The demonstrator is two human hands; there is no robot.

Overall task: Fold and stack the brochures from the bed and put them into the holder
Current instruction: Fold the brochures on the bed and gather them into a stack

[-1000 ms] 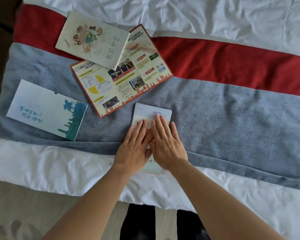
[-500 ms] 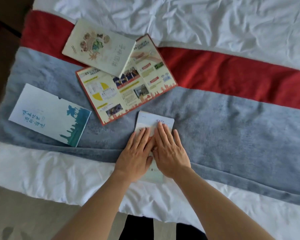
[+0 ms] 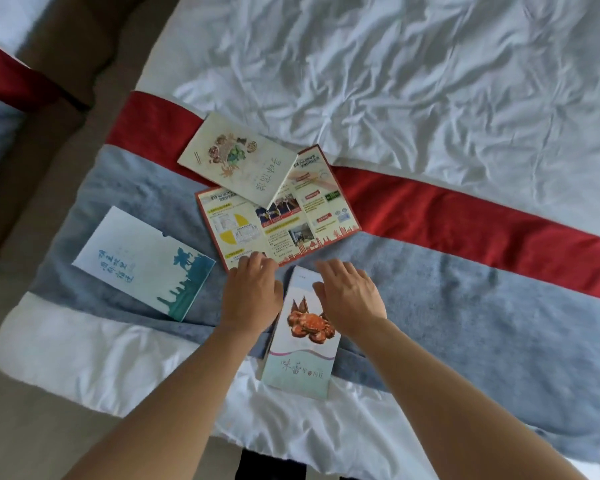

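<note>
A folded brochure with a crab picture (image 3: 302, 344) lies lengthwise on the grey blanket band, its near end on the white sheet. My right hand (image 3: 349, 296) rests over its far right part, fingers loosely bent. My left hand (image 3: 252, 292) is just left of it, and its fingertips touch the near edge of the open red-bordered brochure (image 3: 278, 220). A cream brochure with a food drawing (image 3: 238, 157) overlaps that one's far side. A white and blue brochure (image 3: 142, 263) lies to the left. No holder is in view.
The bed has a red band (image 3: 465, 216) and a grey band (image 3: 465, 306) across it, with rumpled white sheet (image 3: 395, 81) beyond. The bed's left edge drops to a brown floor (image 3: 66, 64). A second bed's corner (image 3: 0, 98) shows at far left.
Both hands have lifted off the middle of the folded brochure and moved apart and farther away, uncovering its crab picture. The left hand now reaches the red-bordered brochure. The camera has pulled back.
</note>
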